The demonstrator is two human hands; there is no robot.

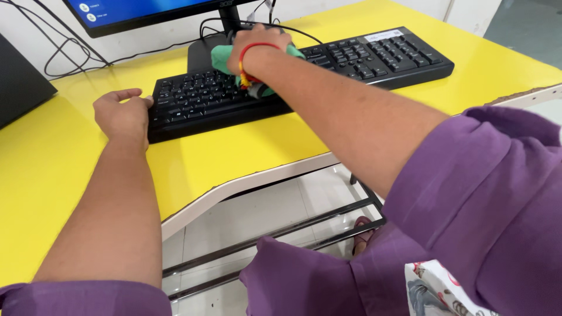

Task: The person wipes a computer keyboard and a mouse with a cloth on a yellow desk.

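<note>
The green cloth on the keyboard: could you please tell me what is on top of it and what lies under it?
The right hand presses on the green cloth. Under the cloth lies the black keyboard; the keys beneath it are covered and cannot be seen.

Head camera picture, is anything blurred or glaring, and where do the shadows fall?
Head view: mostly sharp, even light; right hand with green cloth slightly soft; soft shadow under the forearm on the yellow desk; mild sheen on the black keyboard; no harsh glare.

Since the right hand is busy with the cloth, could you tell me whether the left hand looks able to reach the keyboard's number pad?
Probably not easily: the left hand rests at the keyboard's left end, and the right hand, holding the green cloth, crosses between.
</note>
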